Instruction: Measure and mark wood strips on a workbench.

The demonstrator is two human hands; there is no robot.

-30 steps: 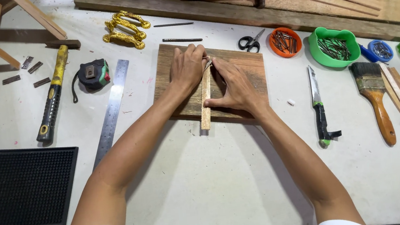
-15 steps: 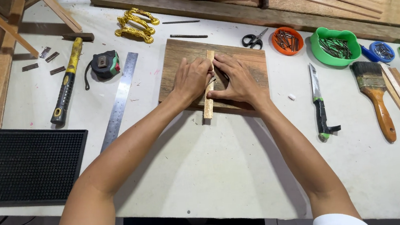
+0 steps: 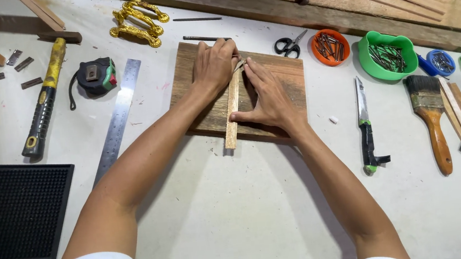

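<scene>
Fingers of the left hand (image 3: 214, 66) are curled and pressed together at the far end of the thin wooden strip (image 3: 233, 104), where they seem to pinch a small object against it; I cannot tell what this object is. The right hand (image 3: 268, 99) lies flat and spread just right of the strip, with its thumb against the strip's side and its index finger reaching to the far tip, so it presses and does not grasp. Compared with half a second ago, both hands keep almost the same position on the strip, and mainly the view has shifted; in my judgement the work is now fine holding and positioning at the far tip. The strip lies on the brown wooden board (image 3: 287, 76) on the white table (image 3: 238, 213). Its long axis runs from near to far, leaning a little to the right at the far end, and its near end passes over the board's near edge. A steel ruler (image 3: 118, 116) lies well apart on the left.
</scene>
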